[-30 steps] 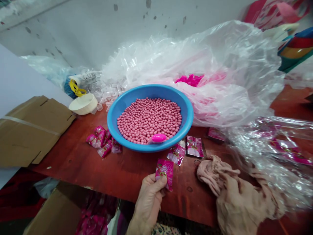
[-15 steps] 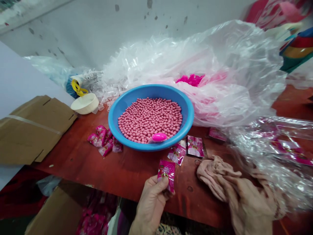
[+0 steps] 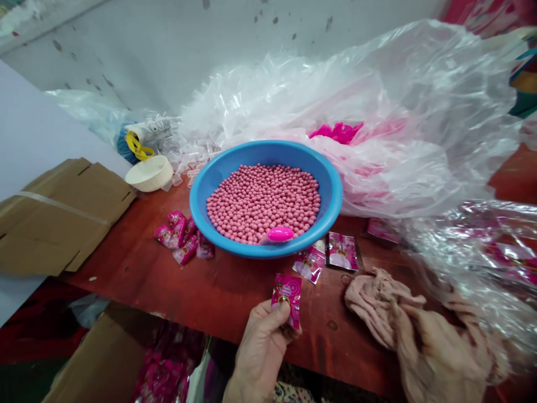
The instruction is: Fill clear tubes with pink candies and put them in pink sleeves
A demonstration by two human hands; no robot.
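My left hand [image 3: 260,347] pinches a small pink printed sachet [image 3: 287,296] upright between thumb and fingers, just in front of the blue basin [image 3: 333,210]. My right hand [image 3: 440,347] is closed on a crumpled, pale pink cloth [image 3: 373,308] lying on the table; some fingertips are hidden or blurred. Many pink beads or balls [image 3: 264,201] fill the basin, with a bright pink plastic piece [image 3: 281,234] lying on them at the near rim. Two flat pink sachets, one [image 3: 309,263] beside another [image 3: 342,251], lie between the basin and the cloth.
Several filled pink packets [image 3: 180,235] sit left of the basin. A white round dish [image 3: 150,173] and flattened cardboard [image 3: 62,215] are farther left. Clear plastic bags [image 3: 377,112] heap up behind and to the right. Below the table's front edge is a box of pink packets [image 3: 165,364].
The view has shifted slightly, so the basin and sachets appear a little farther right. Both hands keep their holds on the sachet and the cloth.
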